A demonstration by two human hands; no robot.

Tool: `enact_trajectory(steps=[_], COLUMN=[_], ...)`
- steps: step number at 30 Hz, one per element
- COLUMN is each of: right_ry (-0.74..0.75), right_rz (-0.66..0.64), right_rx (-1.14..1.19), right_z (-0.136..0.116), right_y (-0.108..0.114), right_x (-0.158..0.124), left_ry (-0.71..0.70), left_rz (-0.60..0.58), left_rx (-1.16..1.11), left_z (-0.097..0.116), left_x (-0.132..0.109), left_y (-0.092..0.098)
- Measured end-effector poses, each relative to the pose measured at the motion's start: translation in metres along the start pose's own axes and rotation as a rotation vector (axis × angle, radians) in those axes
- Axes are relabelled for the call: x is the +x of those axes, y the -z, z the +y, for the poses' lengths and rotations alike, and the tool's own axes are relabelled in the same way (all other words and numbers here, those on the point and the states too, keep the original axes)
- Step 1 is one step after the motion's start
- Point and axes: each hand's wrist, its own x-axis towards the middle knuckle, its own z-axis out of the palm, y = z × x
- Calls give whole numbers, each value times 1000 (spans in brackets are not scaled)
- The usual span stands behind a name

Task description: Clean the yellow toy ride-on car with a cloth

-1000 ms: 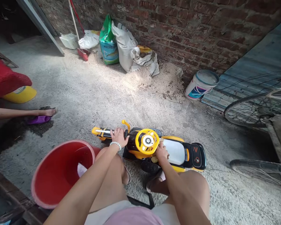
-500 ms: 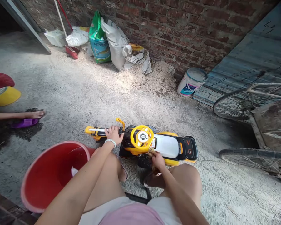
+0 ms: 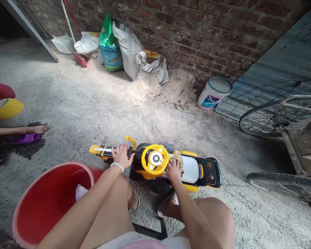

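Observation:
A yellow and black ride-on toy excavator [image 3: 142,169] stands on the ground in front of my knees, its digging arm pointing left. My left hand [image 3: 122,156], with a beaded bracelet at the wrist, is closed over the toy's front arm [image 3: 103,149]. My right hand [image 3: 174,170] presses a tan, crumpled rag [image 3: 178,159] onto the front of the white seat [image 3: 189,169], just right of the yellow steering wheel [image 3: 155,159]. The palm side of both hands is hidden.
At my left stands a red bucket [image 3: 23,207] with a pale cloth [image 3: 80,191] inside. Another person's foot [image 3: 40,129] is at far left by a purple slipper [image 3: 28,138]. Sacks [image 3: 128,52], a paint bucket [image 3: 207,95] and a wheeled cart [image 3: 308,148] stand further off.
My right hand has moved the rag from beside the steering wheel's near side up onto the seat. My left hand stays on the toy's arm. The view has shifted slightly.

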Motion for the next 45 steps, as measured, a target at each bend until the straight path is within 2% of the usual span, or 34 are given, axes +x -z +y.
enact_trajectory(steps=[3, 9, 11, 13, 16, 18, 20, 22, 27, 29, 31, 33, 36, 38, 41, 45], right_ry=[-10, -395, -432, -354, -104, -19, 21, 2, -340, -390, -411, -366, -139, -19, 28, 0], right_rz=[31, 34, 41, 28, 7, 24, 42, 41, 46, 84, 111, 123, 91, 45, -30, -90], right_rx=[-54, 13, -14, -58, -92, -82, -70, -61, 23, 47, 52, 47, 43, 49, 76, 173], right_z=[14, 108, 118, 100, 35, -4, -18, 0, 101, 116, 103, 70, 14, -8, -9, 17], right_y=[-8, 12, 13, 7, -13, -26, -32, -30, -12, -11, -17, -30, -47, -51, -43, -21], right_x=[7, 18, 11, 0, -21, -32, -38, -40, -33, -29, -29, -34, -49, -57, -60, -57], left_ry=[-12, -8, 8, 13, 18, 20, 19, 15, 2, 1, 5, 12, 15, 14, 14, 16], left_rz=[19, 12, 6, 10, 15, 9, 0, -5, -3, 1, -5, -20, -37, -41, -46, -53], left_rx=[-9, -15, -11, -13, -13, -3, 12, 29, 36, 28, 16, 7, 13, 25, 26, 18], left_z=[-3, -3, -1, 2, 4, 5, 4, 3, 2, 3, 4, 6, 6, 6, 5, 7], left_x=[-1, 0, 0, 1, 0, 0, 0, 0, 1, 2, 2, 2, 1, 2, 3, 3], left_y=[-2, -2, -1, 0, 3, 4, 5, 4, 0, 0, 2, 4, 6, 6, 5, 9])
